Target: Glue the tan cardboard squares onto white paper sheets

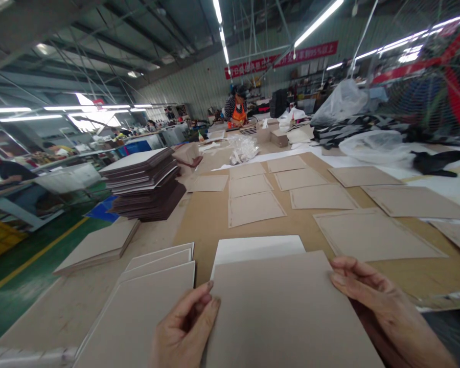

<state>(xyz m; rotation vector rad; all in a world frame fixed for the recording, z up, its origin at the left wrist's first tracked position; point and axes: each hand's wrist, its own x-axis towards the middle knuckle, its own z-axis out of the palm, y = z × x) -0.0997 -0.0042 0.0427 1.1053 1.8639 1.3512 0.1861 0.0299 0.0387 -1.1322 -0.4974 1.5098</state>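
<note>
"What's the biggest thing there?"

"The broad tan worktable (203, 230), spreading out beyond the flat, rectangular grey-beige panel (279, 306); let's place everything else by that panel"

"And after the table?"

"The tall, block-shaped stack of dark brown sheets with a pale top (149, 189), beyond the panel and off to its left"

"Then the panel itself?"

"Yes, it's held between the two hands; I can't tell whether its underside touches anything. Just left of it lie the overlapping grey-beige boards with pale edges (138, 306), their far edges showing in steps. A flat white rectangular sheet (258, 248) sticks out past the panel's far edge, the remainder hidden"

"Anything smaller?"

"The thin grey-beige rectangular pieces (255, 208), laid flat in rows beyond the panel, with more of them to its right"

"And the hands?"

"Smallest of the lot, and well apart. The bare left hand (186, 324) pinches the panel's left edge between thumb and fingers; the bare right hand (379, 299) grips its right edge near the far corner"
</note>
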